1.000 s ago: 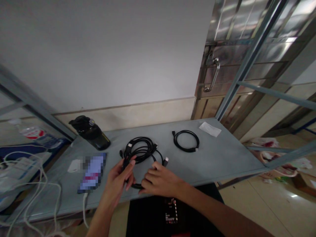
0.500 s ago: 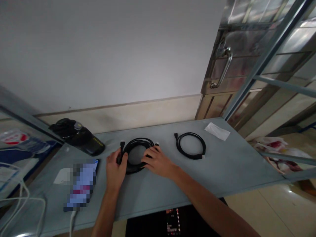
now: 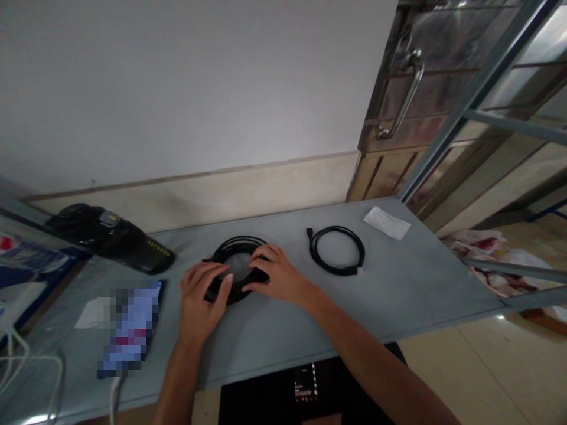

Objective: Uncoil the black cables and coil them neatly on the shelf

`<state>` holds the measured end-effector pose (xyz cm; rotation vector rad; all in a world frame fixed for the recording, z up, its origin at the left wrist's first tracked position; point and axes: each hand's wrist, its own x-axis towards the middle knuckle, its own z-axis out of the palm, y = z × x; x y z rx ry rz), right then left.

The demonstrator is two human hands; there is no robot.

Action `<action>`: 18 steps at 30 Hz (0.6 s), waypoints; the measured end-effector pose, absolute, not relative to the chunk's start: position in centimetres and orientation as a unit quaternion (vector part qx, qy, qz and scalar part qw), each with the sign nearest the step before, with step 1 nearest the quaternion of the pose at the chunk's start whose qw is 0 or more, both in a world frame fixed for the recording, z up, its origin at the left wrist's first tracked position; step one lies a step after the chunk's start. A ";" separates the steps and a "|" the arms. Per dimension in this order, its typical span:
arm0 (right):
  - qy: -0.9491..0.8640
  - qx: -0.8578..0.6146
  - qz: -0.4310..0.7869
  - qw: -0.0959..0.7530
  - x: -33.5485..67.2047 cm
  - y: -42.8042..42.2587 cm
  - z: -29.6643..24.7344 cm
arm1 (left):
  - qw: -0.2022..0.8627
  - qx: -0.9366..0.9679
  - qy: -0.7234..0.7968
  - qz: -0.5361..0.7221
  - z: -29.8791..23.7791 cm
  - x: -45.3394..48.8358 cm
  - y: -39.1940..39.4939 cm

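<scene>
A thick coil of black cable (image 3: 239, 241) lies on the grey tabletop, with one of my hands at each side. My left hand (image 3: 201, 295) curls over the coil's left side, thumb and fingers around the strands; a connector end is partly covered there. My right hand (image 3: 277, 274) is bent round the coil's right side, fingers over the top and thumb at the inner lower edge. To the right a thinner coil of black cable (image 3: 337, 271) rests by itself, one plug at its upper left and another at its lower right.
A black bag-like case (image 3: 119, 239) with yellow lettering lies at the back left. Before it are a blurred-out phone (image 3: 133, 330) and a white cord (image 3: 115, 395). A white paper slip (image 3: 387, 222) lies at the back right. Metal posts (image 3: 465, 112) frame the table.
My left fingers have shifted from the upright plug onto the coil's left side, and that plug no longer stands up. My right hand has closed further round the right side. The view has shifted slightly.
</scene>
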<state>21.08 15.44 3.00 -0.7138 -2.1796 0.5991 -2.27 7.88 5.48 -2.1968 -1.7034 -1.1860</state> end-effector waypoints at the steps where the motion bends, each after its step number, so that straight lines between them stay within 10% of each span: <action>1: -0.849 -0.285 0.234 0.379 21.2 15.4 3.1 | 0.056 -0.746 -0.545 -0.379 5.5 -2.0 7.8; 18: -0.769 -0.347 0.235 0.482 22.5 16.6 3.0 | 0.075 -0.776 -0.514 -0.359 4.7 -1.5 7.5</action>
